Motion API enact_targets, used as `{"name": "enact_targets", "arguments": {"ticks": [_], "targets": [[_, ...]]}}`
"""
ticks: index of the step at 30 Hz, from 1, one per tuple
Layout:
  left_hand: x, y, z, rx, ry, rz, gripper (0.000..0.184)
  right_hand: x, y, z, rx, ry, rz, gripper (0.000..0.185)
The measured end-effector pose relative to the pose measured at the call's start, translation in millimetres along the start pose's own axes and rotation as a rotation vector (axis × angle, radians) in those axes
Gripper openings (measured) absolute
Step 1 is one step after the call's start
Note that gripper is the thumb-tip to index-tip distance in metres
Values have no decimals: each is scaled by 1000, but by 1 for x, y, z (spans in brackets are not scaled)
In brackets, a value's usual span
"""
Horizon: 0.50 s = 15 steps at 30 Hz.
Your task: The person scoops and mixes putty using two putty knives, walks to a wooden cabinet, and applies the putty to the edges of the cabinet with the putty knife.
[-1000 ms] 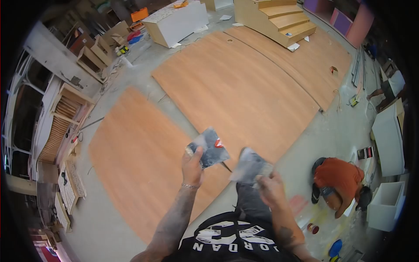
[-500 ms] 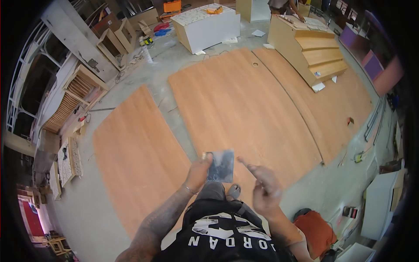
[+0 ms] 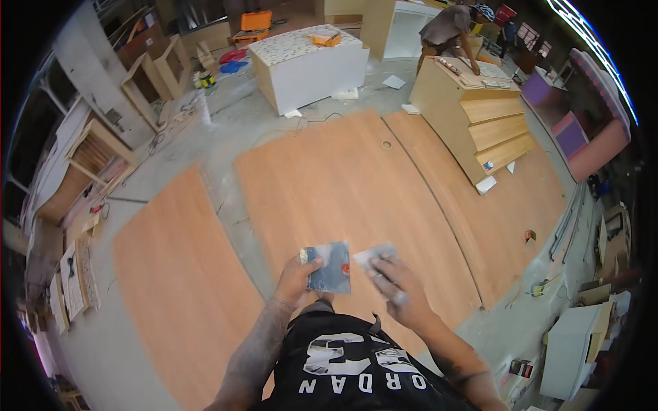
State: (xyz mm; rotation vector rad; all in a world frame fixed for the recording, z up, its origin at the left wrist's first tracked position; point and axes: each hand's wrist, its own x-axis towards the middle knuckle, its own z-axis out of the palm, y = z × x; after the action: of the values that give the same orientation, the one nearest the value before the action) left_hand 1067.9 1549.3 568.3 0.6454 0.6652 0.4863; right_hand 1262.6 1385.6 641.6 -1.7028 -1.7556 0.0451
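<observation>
My left hand (image 3: 295, 282) grips a dark grey, smeared flat plate (image 3: 326, 275) by its left edge, thumb on top. A small red dab (image 3: 345, 269) sits near the plate's right side. Just right of it, my right hand (image 3: 401, 288) is closed on a thin, pale grey flat blade that looks like a putty knife (image 3: 371, 255), blurred by motion. A narrow gap separates the blade from the plate. Below both hands lies a large wood-toned panel (image 3: 329, 185) on the floor.
A second wood-toned panel (image 3: 178, 274) lies to the left. Ahead stand a white cabinet (image 3: 312, 79) with a speckled top and a stepped wooden counter (image 3: 452, 113). A co-worker (image 3: 445, 31) leans over that counter. Cartons and a pale cabinet (image 3: 576, 349) are at right.
My right hand has turned, and its blade now shows flat beside the plate. A red dab now shows on the plate. The view has tilted up, bringing more of the co-worker into sight.
</observation>
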Motion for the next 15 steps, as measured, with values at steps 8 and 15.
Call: {"name": "enact_targets", "arguments": {"ticks": [8,15], "targets": [[159,89,27,195,-59,-71,32,141,87,-3,-127,-268,-17,50],[293,148,69,-291,-82,-283,36,246,187,20,126,-7,58,56]]}}
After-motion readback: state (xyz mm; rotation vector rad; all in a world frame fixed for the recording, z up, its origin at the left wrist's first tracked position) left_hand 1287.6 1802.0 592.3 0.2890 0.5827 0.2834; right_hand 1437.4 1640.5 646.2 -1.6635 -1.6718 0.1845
